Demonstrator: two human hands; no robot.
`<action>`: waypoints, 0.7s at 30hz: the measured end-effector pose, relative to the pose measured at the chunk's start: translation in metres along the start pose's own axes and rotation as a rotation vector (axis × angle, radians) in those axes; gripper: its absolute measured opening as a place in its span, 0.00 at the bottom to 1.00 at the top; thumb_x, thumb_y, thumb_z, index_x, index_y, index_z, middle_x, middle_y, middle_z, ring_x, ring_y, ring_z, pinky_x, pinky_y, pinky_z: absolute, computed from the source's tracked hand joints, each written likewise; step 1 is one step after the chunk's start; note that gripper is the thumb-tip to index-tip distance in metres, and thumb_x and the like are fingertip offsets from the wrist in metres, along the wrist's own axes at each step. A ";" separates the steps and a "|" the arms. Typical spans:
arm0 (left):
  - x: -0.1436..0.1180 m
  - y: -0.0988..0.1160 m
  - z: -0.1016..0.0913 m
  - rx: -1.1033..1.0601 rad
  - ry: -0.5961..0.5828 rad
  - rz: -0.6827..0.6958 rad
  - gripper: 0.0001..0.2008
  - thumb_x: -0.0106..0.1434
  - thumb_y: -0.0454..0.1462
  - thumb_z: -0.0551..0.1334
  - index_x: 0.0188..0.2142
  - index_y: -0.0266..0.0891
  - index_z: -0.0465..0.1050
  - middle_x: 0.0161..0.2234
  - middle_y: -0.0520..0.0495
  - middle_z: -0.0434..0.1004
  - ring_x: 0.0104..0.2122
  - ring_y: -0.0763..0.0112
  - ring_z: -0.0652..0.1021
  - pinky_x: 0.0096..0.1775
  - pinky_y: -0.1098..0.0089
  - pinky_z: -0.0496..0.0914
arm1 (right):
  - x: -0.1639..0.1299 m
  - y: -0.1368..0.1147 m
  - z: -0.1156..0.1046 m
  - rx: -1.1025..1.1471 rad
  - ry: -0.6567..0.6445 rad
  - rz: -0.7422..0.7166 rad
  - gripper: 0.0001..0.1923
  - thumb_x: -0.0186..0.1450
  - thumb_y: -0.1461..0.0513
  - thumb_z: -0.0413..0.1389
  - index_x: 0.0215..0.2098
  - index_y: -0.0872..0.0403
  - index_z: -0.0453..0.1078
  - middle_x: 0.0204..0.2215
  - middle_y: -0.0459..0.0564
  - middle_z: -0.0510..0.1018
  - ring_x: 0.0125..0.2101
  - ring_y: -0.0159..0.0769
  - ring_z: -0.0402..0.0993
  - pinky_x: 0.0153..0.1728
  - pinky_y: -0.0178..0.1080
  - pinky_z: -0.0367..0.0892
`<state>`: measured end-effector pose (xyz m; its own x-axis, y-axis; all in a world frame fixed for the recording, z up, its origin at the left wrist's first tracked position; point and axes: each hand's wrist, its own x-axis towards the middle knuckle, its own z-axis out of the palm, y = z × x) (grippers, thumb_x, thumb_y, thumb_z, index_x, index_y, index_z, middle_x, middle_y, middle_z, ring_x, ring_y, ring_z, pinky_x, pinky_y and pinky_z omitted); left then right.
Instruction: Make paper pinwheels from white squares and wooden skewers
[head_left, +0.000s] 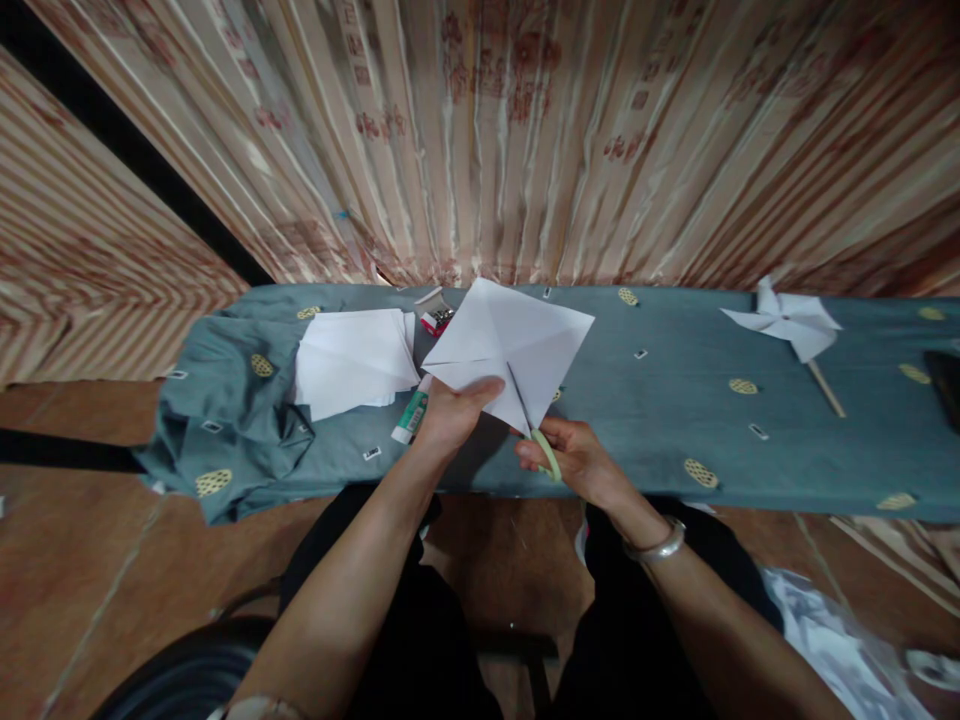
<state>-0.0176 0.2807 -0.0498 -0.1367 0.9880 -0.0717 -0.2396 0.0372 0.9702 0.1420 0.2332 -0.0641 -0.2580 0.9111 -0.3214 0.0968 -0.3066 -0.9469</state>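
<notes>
A square sheet of white paper (525, 325) is held up by my left hand (454, 410), its thumb on top and its fingers underneath, out of sight. A slit runs in from the sheet's left corner. My right hand (566, 455) grips green-handled scissors (546, 452), whose blades lie at the near corner and point toward the sheet's middle. Beside my left hand lies a green and white glue stick (411, 412). Further left rests a stack of white paper (352, 362).
A small open red and white box (436, 318) of metal bits sits behind the glue stick. On the green patterned cloth (660, 400), a white paper pinwheel (787, 315) on a stick lies at right. A pleated curtain (525, 150) hangs behind; a dark object (943, 380) is at the right edge.
</notes>
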 end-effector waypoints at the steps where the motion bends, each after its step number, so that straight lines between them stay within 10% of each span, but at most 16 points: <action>1: 0.000 0.000 0.000 0.000 0.003 0.000 0.26 0.42 0.37 0.71 0.43 0.33 0.75 0.32 0.44 0.82 0.32 0.60 0.80 0.38 0.63 0.75 | 0.000 0.001 0.000 0.000 0.000 -0.004 0.22 0.47 0.46 0.67 0.24 0.55 0.72 0.20 0.45 0.74 0.22 0.29 0.67 0.24 0.34 0.60; 21: 0.001 -0.003 0.000 0.016 0.005 0.015 0.27 0.42 0.37 0.71 0.44 0.35 0.74 0.34 0.44 0.81 0.33 0.60 0.80 0.39 0.62 0.75 | 0.000 0.001 0.001 0.010 0.005 -0.018 0.22 0.48 0.46 0.68 0.24 0.55 0.73 0.19 0.45 0.75 0.21 0.28 0.67 0.24 0.34 0.61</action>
<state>-0.0170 0.2817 -0.0530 -0.1446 0.9878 -0.0583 -0.2222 0.0250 0.9747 0.1415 0.2328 -0.0646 -0.2549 0.9177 -0.3047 0.0828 -0.2932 -0.9525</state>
